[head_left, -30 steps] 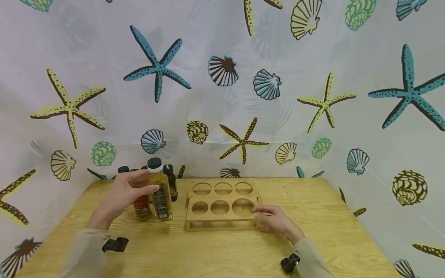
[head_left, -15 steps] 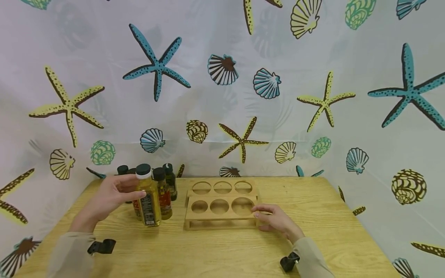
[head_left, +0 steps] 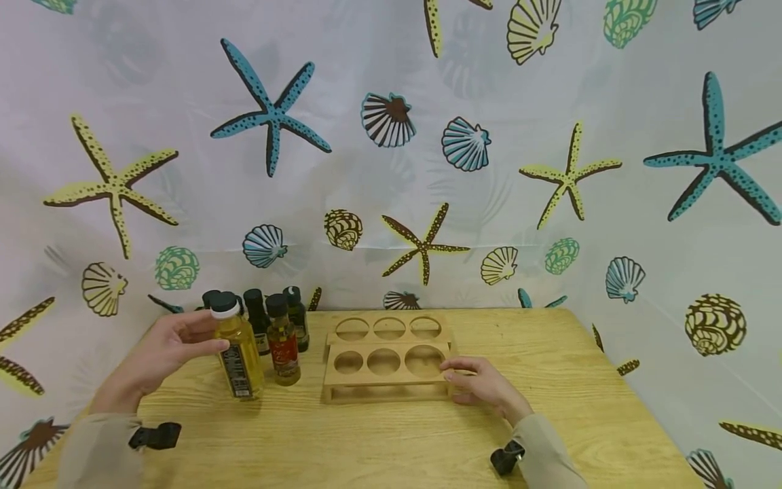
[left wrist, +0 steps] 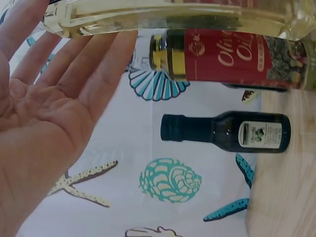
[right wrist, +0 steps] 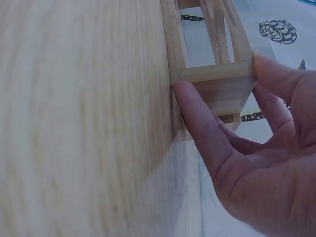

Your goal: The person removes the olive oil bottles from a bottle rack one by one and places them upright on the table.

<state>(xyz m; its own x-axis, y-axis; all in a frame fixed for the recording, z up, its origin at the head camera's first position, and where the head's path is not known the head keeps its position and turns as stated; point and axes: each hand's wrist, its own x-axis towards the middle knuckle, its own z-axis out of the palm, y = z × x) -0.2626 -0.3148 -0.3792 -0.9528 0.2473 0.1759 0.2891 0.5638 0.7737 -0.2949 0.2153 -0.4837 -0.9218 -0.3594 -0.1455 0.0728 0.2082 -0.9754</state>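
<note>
My left hand point(head_left: 161, 346) holds a clear bottle of yellow oil point(head_left: 241, 360) with a dark green cap, thumb in front and fingers behind. The bottle leans slightly; its base is at or close to the tabletop. In the left wrist view the oil bottle point(left wrist: 187, 22) crosses the top edge, in front of a red-labelled olive oil bottle point(left wrist: 222, 57). My right hand point(head_left: 485, 387) grips the right end of a two-tier wooden bottle rack point(head_left: 365, 375). In the right wrist view the fingers point(right wrist: 202, 123) lie against the rack's end panel point(right wrist: 222, 91).
Right of the held bottle stand the red-labelled bottle point(head_left: 284, 350) and dark bottles point(head_left: 256, 322) near the back curtain point(head_left: 366, 176). Another dark bottle point(left wrist: 252, 132) appears in the left wrist view. The rack's round holes hold nothing. Wooden tabletop point(head_left: 342, 448) extends in front.
My left hand has moved left with the oil bottle, uncovering the red-labelled bottle and a dark one behind. The right hand stays at the rack's end.
</note>
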